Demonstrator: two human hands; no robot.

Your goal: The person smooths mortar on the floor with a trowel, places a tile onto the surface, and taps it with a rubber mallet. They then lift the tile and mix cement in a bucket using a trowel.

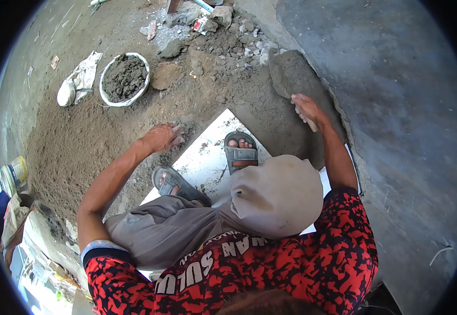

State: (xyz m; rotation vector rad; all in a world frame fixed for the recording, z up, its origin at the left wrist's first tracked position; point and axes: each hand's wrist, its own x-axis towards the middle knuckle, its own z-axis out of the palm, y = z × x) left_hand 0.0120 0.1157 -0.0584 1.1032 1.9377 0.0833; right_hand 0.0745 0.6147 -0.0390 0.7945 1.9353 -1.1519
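My right hand [307,109] is wrapped round the handle of a trowel [279,76]. The trowel's blade, coated in grey mortar, points away from me and lies against the wet mortar [297,68] beside the wall. My left hand [163,137] hangs over the dirt left of the white board [199,149], fingers apart and with nothing in them. Some mortar clings to its fingertips. Farther off stands a white-rimmed bucket [126,79] heaped with grey mortar.
My sandalled feet rest on the board. A grey wall [375,79] runs along the right. Left of the bucket lies a crumpled white sack [84,76]. Rubble [228,34] is piled at the far side, and loose sand [71,152] spreads at left near a yellow-and-white container [16,172].
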